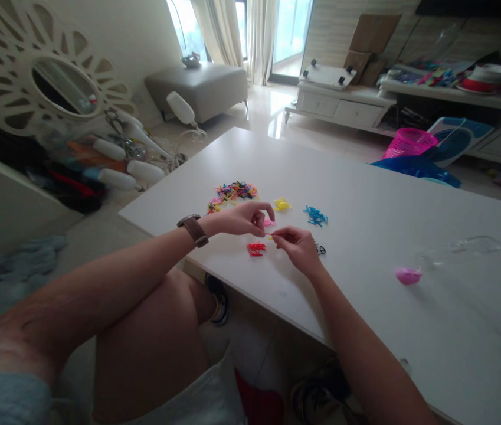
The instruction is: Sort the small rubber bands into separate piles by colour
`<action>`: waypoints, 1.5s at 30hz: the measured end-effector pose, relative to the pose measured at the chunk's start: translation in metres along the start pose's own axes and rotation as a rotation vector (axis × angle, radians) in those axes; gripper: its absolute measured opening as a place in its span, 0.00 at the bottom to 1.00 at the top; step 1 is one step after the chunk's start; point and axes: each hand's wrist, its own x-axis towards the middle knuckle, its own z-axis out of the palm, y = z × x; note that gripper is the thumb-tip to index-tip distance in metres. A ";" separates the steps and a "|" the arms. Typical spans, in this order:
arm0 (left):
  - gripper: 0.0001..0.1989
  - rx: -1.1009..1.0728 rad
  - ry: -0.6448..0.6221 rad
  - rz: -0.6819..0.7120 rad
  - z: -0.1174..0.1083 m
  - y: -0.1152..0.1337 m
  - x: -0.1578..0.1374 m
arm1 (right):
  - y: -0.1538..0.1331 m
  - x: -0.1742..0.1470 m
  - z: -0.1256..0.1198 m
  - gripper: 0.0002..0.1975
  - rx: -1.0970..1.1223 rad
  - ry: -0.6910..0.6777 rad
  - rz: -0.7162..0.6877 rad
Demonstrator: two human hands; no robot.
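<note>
A thin red rubber band (268, 234) runs between my two hands above the table. My left hand (250, 218), with a brown-strapped watch on the wrist, pinches one end between thumb and finger. The other end is in the fingertips of my right hand (298, 248). Just below lies a red pile of small bands (256, 249). Beyond my fingers are a pink pile (269, 222), a yellow pile (282, 205) and a blue pile (316, 215). Black pieces (320, 248) show partly behind my right hand. A mixed-colour heap (236, 190) sits past my left wrist.
The white table (365, 206) spreads out to the right, bearing a pink bag-like object (408, 275) and a clear plastic item (458, 251). A white multi-armed lamp (144, 171) stands off the left edge. Past the table are a pink basket (409, 143) and a grey bench (201, 88).
</note>
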 end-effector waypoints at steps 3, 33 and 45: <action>0.18 0.106 -0.066 -0.060 -0.004 -0.009 -0.003 | 0.002 0.000 -0.002 0.15 -0.039 -0.005 0.003; 0.08 0.320 0.107 0.082 0.016 0.003 0.000 | 0.001 0.004 0.001 0.19 0.283 0.022 0.136; 0.08 0.221 0.135 0.068 0.012 -0.002 0.003 | 0.004 0.006 -0.004 0.19 0.277 0.049 0.168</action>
